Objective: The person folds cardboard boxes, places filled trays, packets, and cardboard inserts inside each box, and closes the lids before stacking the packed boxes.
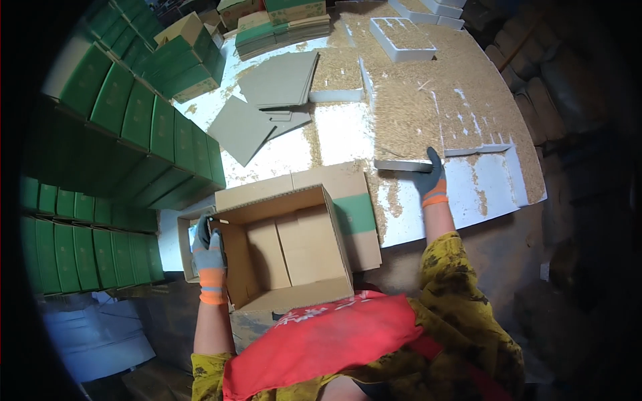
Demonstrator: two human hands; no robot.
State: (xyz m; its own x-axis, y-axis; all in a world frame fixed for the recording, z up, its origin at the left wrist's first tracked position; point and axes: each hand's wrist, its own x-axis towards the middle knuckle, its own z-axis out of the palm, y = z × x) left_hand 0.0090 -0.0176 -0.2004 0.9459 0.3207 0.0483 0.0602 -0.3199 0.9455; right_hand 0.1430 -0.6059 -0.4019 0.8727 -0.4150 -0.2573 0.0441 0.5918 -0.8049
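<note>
My left hand (209, 250), in a grey and orange work glove, grips the left wall of an empty, upright cardboard box (306, 245) with its top open. My right hand (431, 173), gloved alike, holds the near edge of a white foam tray (401, 165) filled with tan granular material like sawdust or husks. The tray's near end looks slightly raised and its surface is blurred. Flattened cardboard (353, 215) with a green band lies under and behind the box. My right thumb is on top of the tray; the fingers are hidden below it.
Green cartons (135, 110) are stacked at left. Grey cardboard sheets (281, 80) lie loose on the white table (341, 130). More filled foam trays (401, 40) stand behind, with granules scattered about. Folded cartons (283, 35) are piled at the back. Sacks (541, 100) lie at right.
</note>
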